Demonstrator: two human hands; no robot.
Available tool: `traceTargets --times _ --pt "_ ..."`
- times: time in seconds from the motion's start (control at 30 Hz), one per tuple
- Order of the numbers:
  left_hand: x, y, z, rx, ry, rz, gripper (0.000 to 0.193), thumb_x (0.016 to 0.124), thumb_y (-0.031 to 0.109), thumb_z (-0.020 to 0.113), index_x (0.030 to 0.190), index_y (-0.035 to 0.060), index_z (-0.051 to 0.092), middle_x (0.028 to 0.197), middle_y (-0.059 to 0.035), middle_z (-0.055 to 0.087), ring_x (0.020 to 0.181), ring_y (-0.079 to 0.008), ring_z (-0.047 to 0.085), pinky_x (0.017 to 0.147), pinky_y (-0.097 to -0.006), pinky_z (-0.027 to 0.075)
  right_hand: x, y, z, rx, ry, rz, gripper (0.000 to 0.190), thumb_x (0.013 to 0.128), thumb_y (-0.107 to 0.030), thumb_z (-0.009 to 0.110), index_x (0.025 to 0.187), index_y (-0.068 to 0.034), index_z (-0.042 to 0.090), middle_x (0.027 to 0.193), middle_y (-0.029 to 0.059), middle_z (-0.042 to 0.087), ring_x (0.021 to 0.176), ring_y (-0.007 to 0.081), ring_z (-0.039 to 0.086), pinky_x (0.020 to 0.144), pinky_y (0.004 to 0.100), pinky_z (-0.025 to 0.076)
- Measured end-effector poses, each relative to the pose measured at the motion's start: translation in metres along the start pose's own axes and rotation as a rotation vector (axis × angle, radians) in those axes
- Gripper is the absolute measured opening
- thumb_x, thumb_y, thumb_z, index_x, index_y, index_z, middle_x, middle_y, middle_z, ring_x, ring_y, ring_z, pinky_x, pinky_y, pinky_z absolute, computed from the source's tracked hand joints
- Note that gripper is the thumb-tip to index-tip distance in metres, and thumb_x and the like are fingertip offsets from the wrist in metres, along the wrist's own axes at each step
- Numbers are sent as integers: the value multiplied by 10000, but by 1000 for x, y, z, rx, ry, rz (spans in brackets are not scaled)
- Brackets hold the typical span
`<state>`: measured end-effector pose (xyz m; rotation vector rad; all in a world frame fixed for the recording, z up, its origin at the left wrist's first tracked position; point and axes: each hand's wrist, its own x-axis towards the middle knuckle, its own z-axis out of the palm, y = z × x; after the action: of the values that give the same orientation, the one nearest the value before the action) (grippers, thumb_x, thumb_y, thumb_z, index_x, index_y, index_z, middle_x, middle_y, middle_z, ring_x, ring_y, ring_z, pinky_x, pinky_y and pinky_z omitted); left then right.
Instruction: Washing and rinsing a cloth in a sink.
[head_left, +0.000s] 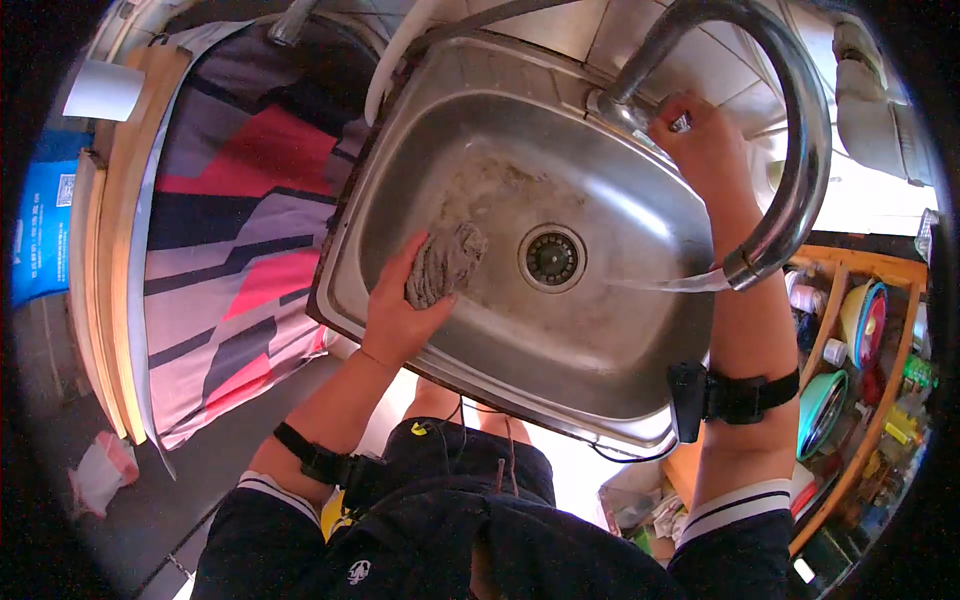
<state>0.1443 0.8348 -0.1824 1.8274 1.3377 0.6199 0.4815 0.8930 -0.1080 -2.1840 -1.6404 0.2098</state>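
My left hand (405, 307) grips a bunched grey cloth (448, 262) over the left side of a stainless steel sink (480, 337). At the back right, my right hand (694, 127) is closed around the handle at the base of a chrome gooseneck faucet (806, 112); a bit of shiny metal shows between the fingers. A stream of water (667, 285) runs from the spout into the basin. Brownish grime marks the basin floor near the round drain strainer (554, 257).
Left of the sink hangs a pink, grey and black patterned cloth (262, 277) beside wooden boards (124, 262). A wooden shelf (870, 457) with basins and other goods stands at the right. A pale hose (390, 67) runs down by the sink's back left corner.
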Motion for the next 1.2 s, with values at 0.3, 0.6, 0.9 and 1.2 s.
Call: traceTargets --times 0.3,0.6,0.9,1.2 --pt "2 -1 1 -5 7 33 716 609 118 697 1264 106 408 1080 -162 516 991 -294 523 859 -342 412 1 6 7 74 129 -115 200 671 -241 623 757 -62 593 657 142 556 622 281 560 603 362 433" --pt "-1 1 6 21 -144 107 702 620 142 695 1259 114 406 1075 -159 509 998 -307 513 856 -353 409 -2 -3 -2 78 63 -20 190 656 -249 623 755 -87 616 640 138 579 612 287 570 621 365 444" --pt "19 42 87 -52 -448 17 743 640 273 687 1287 133 351 1075 -171 505 950 -317 536 813 -373 430 -9 2 2 267 53 -54 351 685 -314 662 959 -105 595 839 147 605 778 300 582 700 372 444" --pt "38 80 141 -600 -720 -662 605 753 284 594 1272 129 325 917 -83 569 705 -155 580 419 -319 450 -86 31 51 402 239 51 426 745 -105 607 1156 -76 500 1195 140 509 1147 269 455 968 338 340"
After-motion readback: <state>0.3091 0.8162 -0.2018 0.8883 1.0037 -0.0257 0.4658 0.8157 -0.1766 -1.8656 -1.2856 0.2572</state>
